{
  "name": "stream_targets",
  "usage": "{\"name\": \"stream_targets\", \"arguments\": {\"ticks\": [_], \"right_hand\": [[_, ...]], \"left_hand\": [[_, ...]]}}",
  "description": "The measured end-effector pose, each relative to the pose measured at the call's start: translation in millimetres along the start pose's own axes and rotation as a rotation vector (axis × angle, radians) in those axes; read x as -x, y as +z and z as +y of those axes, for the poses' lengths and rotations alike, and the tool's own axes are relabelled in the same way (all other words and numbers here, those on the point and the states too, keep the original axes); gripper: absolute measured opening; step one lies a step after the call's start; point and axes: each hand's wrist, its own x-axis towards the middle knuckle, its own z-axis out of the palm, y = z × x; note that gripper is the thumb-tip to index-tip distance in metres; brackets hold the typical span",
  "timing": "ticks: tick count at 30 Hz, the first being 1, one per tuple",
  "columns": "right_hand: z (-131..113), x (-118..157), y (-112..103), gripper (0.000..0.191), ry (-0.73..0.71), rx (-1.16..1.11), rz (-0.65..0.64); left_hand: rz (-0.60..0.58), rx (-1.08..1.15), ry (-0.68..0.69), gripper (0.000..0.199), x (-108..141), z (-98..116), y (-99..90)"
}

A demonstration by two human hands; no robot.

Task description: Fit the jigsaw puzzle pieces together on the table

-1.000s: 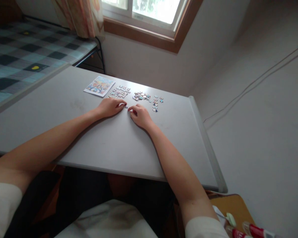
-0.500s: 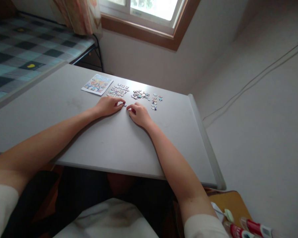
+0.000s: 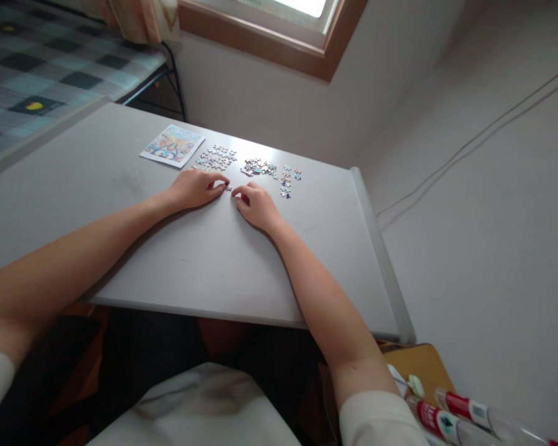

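Observation:
My left hand (image 3: pixel 194 188) rests on the table with thumb and forefinger pinched on a small jigsaw puzzle piece (image 3: pixel 229 188). Just to its right, my right hand (image 3: pixel 255 204) lies with curled fingers, thumb and forefinger close together beside that piece; whether anything sits between them is too small to make out. Beyond the hands are loose puzzle pieces: a spread-out group (image 3: pixel 217 157) behind my left hand, a heaped pile (image 3: pixel 259 167) in the middle, and a short column (image 3: pixel 286 181) on the right. A printed picture sheet (image 3: pixel 173 146) lies flat at the far left of the pieces.
The grey table (image 3: pixel 204 260) has a raised rim on its right, near the wall. A bed with a checked cover (image 3: pixel 74 62) stands at the far left. Plastic bottles with red labels (image 3: pixel 462 406) lie at the lower right by a yellow-brown stool (image 3: pixel 421 362).
The view has tilted down slightly, so the table and pieces sit higher and a little left. Both hands keep nearly the same pose around the small piece.

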Motion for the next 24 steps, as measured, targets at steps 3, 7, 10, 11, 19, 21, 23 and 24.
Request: {"name": "stream_targets", "arguments": {"ticks": [3, 7, 10, 11, 19, 21, 23, 24], "right_hand": [[-0.1, 0.2, -0.3, 0.024, -0.001, 0.003, 0.001], [0.2, -0.3, 0.3, 0.024, 0.000, 0.001, -0.003], [-0.4, -0.5, 0.0, 0.024, 0.001, 0.000, -0.006], [-0.7, -0.5, -0.3, 0.024, 0.003, 0.000, -0.007], [-1.5, -0.9, -0.6, 0.024, 0.016, 0.008, -0.021], [-1.1, -0.9, -0.3, 0.024, 0.012, 0.007, -0.022], [-0.9, -0.7, -0.3, 0.024, 0.009, 0.009, -0.018], [-0.9, -0.5, -0.4, 0.024, 0.007, 0.008, -0.015]], "left_hand": [[-0.009, -0.003, -0.001, 0.040, -0.1, 0.8, -0.6], [-0.018, -0.011, -0.008, 0.041, -0.5, 0.7, -0.7], [-0.017, -0.014, -0.012, 0.041, -0.6, 0.5, -0.6], [-0.016, -0.013, -0.014, 0.041, -0.5, 0.6, -0.7], [-0.016, 0.004, -0.020, 0.042, 0.9, 4.4, -3.9], [-0.012, 0.003, -0.020, 0.041, 0.7, 3.7, -3.2], [-0.011, -0.002, -0.013, 0.042, 0.3, 2.0, -1.8], [-0.010, -0.005, -0.009, 0.042, 0.0, 1.0, -0.9]]}}
